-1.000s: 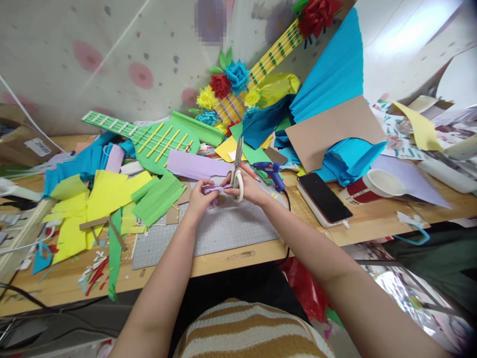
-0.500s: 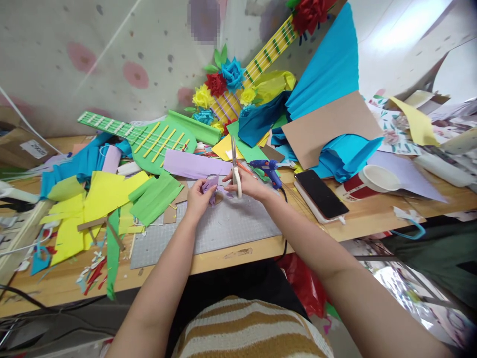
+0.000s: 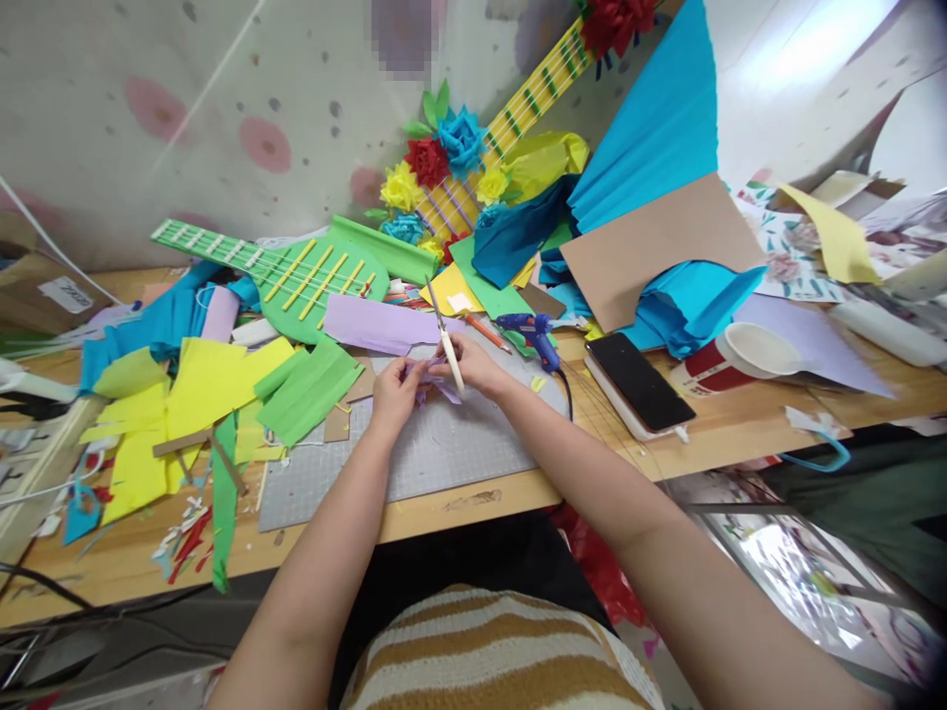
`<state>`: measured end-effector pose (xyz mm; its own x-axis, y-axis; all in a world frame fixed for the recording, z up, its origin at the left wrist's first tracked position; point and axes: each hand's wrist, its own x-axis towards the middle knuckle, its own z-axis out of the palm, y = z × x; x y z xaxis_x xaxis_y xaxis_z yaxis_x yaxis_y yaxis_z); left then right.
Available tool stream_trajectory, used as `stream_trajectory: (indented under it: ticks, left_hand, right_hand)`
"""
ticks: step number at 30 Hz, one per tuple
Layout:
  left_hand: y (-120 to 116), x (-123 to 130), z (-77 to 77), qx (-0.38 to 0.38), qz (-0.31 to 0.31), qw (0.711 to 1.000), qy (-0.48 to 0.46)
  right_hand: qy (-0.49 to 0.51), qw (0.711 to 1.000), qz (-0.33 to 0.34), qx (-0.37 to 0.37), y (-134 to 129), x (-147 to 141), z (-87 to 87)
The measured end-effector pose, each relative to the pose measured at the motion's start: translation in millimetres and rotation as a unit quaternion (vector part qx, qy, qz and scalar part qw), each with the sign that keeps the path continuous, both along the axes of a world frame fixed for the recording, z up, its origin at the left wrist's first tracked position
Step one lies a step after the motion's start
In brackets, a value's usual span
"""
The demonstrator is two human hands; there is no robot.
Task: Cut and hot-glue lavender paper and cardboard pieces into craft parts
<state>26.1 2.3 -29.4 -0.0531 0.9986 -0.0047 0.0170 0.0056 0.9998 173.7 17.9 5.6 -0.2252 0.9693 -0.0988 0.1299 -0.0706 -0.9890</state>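
My left hand (image 3: 396, 392) is closed on a small crumpled piece of purple crepe paper (image 3: 425, 381) above the grey cutting mat (image 3: 459, 454). Close beside it, my right hand (image 3: 473, 367) grips a pair of scissors (image 3: 451, 357) with white handles, their blades pointing up and away from me. The right fingertips also meet the purple piece. A flat purple paper strip (image 3: 377, 323) lies just beyond both hands. Fingers hide part of the small piece, so its exact shape cannot be made out.
A blue glue gun (image 3: 534, 335), an orange pencil (image 3: 486, 332), a black phone (image 3: 637, 380) and a paper cup (image 3: 729, 360) stand to the right. Green and yellow paper sheets (image 3: 214, 390) cover the left side. Behind are a green paper guitar (image 3: 318, 286) and a flowered yellow one (image 3: 533, 104).
My right hand has moved left against my left hand, its fingers now touching the purple piece. The scissors have swung so that their tips lean left.
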Motion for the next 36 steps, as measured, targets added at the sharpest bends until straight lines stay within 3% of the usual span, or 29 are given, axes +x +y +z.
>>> stream_trajectory:
  ticks: [8, 14, 29, 36]
  left_hand:
    - [-1, -2, 6.0, -0.016, -0.048, 0.99, -0.132]
    - [0, -2, 5.6, -0.026, -0.028, 0.988, -0.147]
    - [-1, -1, 6.4, -0.046, -0.049, 0.982, -0.178]
    - [-1, -1, 6.5, -0.061, -0.018, 0.982, -0.179]
  right_hand:
    - [-0.111, 0.985, -0.129, 0.025, 2, 0, -16.2]
    - [-0.109, 0.988, -0.104, 0.036, 3, 3, -15.4]
    - [-0.113, 0.987, -0.115, 0.015, 10, -3, -19.9]
    - [-0.143, 0.983, -0.111, 0.039, 11, -2, -19.3]
